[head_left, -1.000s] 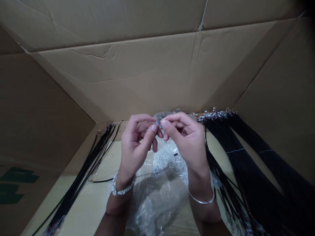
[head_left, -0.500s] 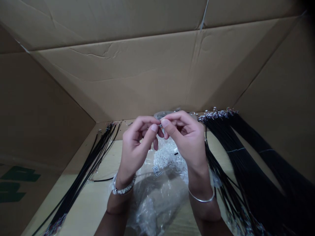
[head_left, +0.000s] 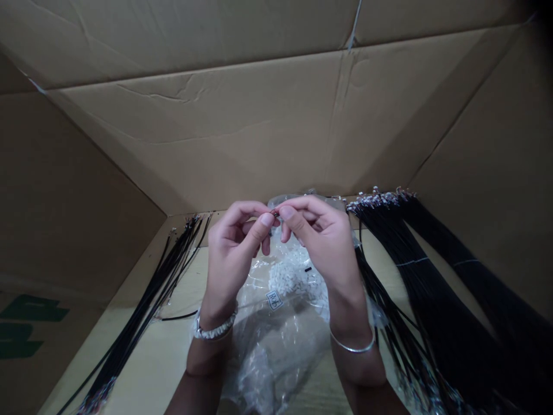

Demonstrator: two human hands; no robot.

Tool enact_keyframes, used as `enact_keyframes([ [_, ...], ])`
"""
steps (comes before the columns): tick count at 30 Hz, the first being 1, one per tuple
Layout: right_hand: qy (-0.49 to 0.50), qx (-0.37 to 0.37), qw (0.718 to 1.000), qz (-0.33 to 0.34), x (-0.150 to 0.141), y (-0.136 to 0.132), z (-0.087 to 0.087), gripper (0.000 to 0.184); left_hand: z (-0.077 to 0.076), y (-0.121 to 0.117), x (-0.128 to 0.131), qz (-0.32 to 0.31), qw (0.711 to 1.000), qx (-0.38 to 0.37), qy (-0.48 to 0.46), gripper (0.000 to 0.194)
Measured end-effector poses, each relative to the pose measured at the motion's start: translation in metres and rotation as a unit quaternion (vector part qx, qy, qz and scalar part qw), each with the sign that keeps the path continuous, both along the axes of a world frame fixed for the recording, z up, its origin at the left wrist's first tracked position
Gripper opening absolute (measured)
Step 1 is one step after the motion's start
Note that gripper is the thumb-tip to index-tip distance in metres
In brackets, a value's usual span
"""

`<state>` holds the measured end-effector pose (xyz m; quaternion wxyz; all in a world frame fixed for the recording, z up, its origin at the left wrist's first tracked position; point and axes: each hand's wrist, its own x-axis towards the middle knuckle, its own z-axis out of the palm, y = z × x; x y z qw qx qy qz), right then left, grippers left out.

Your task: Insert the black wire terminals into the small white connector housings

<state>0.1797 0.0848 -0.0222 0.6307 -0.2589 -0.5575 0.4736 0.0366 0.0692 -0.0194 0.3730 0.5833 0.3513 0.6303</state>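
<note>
My left hand (head_left: 235, 248) and my right hand (head_left: 322, 242) meet fingertip to fingertip above a clear plastic bag. Each is closed in a pinch of thumb and forefinger. Between them shows a tiny bit of thin, dark and reddish wires (head_left: 275, 213); their ends are mostly covered by my fingers. Below the hands, many small white connector housings (head_left: 287, 278) lie in the plastic bag (head_left: 276, 351), which bears a small marked label (head_left: 274, 300). A black cable (head_left: 179, 316) runs behind my left wrist, where I lose sight of it.
Cardboard walls (head_left: 207, 138) enclose the work table (head_left: 151, 357) at the back and sides. A bundle of black cables (head_left: 147, 311) lies on the left. Thicker cable bundles (head_left: 427, 288) with white-tipped ends (head_left: 380, 199) lie on the right. A small black piece (head_left: 308, 269) rests among the housings.
Both hands have shifted slightly left and up in the picture, still pinched together. Reddish wire now shows between the fingertips. The bag and the cable bundles look the same.
</note>
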Motion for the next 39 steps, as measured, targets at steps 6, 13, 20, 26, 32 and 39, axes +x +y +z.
enact_keyframes([
  [6, 0.004, -0.001, 1.000, -0.005, 0.000, 0.003, -0.002, 0.011, -0.001, 0.002, -0.005, -0.043, 0.999, -0.030, 0.001, 0.008],
  [13, 0.060, -0.027, 0.996, 0.061, 0.001, 0.003, -0.001, 0.010, 0.000, 0.005, -0.007, -0.070, 0.994, -0.076, -0.025, 0.009],
  [20, 0.133, -0.075, 0.956, 0.249, 0.007, 0.008, -0.003, 0.011, 0.001, 0.009, -0.012, -0.109, 0.988, -0.106, -0.031, 0.012],
  [26, 0.074, -0.051, 0.979, 0.182, 0.007, 0.001, 0.000, 0.012, 0.004, 0.006, -0.016, -0.107, 0.987, -0.120, -0.018, 0.011],
  [32, 0.028, -0.044, 0.996, 0.074, 0.004, -0.008, 0.004, 0.009, 0.004, 0.005, -0.014, -0.079, 0.988, -0.128, 0.022, 0.015],
  [39, 0.026, -0.055, 0.998, 0.033, 0.002, -0.007, 0.002, 0.015, 0.000, 0.004, -0.006, 0.025, 0.998, -0.031, 0.053, 0.015],
])
